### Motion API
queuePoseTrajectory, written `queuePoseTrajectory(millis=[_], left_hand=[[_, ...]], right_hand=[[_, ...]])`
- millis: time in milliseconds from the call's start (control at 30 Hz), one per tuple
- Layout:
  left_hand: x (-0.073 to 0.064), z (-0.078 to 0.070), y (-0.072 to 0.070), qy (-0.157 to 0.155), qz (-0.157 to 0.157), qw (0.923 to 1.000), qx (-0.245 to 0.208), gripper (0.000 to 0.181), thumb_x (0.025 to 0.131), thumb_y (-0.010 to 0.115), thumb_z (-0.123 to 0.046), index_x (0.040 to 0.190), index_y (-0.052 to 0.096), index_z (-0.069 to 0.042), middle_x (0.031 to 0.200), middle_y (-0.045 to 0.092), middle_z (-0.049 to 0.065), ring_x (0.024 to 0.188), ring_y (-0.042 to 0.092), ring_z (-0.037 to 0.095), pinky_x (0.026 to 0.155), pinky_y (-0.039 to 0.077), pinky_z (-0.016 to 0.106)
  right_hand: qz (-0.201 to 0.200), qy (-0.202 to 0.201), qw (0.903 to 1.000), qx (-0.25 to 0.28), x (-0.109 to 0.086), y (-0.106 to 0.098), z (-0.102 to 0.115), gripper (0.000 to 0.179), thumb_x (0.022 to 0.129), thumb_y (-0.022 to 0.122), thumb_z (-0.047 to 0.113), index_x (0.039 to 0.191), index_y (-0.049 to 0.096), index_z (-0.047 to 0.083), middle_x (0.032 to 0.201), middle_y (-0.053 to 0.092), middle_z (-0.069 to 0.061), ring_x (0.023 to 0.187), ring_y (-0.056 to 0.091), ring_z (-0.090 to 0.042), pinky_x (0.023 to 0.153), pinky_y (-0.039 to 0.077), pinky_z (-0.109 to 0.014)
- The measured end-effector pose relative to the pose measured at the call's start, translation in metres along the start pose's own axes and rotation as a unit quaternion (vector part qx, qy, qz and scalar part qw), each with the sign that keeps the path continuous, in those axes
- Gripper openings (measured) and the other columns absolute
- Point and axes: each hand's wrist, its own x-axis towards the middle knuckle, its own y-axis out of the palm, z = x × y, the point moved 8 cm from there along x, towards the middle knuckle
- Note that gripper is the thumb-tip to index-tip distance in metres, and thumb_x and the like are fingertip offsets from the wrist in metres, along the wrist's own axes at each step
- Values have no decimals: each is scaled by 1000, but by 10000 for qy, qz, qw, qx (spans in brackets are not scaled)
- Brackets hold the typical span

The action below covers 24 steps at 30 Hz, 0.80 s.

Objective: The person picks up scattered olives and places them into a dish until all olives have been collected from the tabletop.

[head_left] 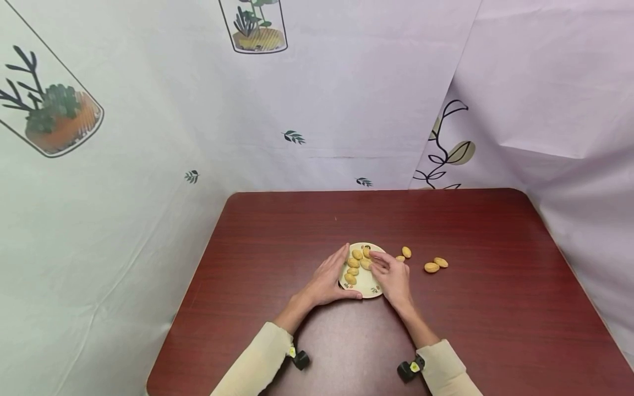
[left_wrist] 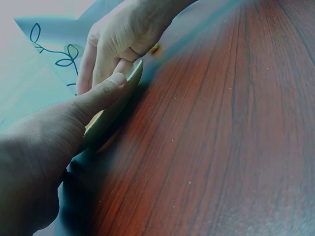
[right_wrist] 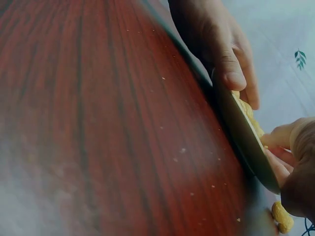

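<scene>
A pale round plate with small printed motifs on its rim carries several yellow-tan oval nuts. My left hand holds the plate's left side, fingers along the far left edge and thumb on the near rim. In the left wrist view that thumb lies over the rim. Over the plate's right side, my right hand has its fingertips around one nut. The right wrist view shows the fingertips against yellow nuts, partly hidden behind the plate's raised-looking rim.
To the right of the plate, two nuts lie together on the dark red wooden table. Two more are just beyond the right hand, one partly covered by it. White printed cloth hangs behind the table and along its sides.
</scene>
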Motion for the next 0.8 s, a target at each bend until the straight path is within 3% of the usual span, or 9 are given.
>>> queuePoseTrajectory(millis=[167, 500, 800], left_hand=[[0, 0, 0, 12, -26, 10000, 30, 134, 80, 89, -60, 170, 8, -3, 177, 16, 13, 160, 22, 28, 127, 26, 53], [0, 0, 0, 12, -60, 10000, -5, 134, 79, 89, -59, 171, 8, -3, 177, 16, 12, 160, 23, 29, 126, 27, 53], [0, 0, 0, 3, -64, 10000, 6, 135, 79, 90, -59, 171, 7, -4, 178, 15, 11, 160, 22, 27, 127, 25, 52]], right_hand=[[-129, -90, 9996, -248, -1, 0, 0, 27, 85, 80, -15, 111, 77, -10, 103, 78, -24, 95, 78, -40, 81, 62, -30], [-115, -23, 9991, -401, -2, 1, -2, 22, 86, 82, -11, 107, 79, -7, 102, 79, -20, 93, 79, -35, 79, 63, -30], [-189, -44, 9998, -85, -1, -3, 1, 22, 87, 79, -14, 109, 77, -11, 105, 78, -25, 97, 77, -41, 80, 60, -21]])
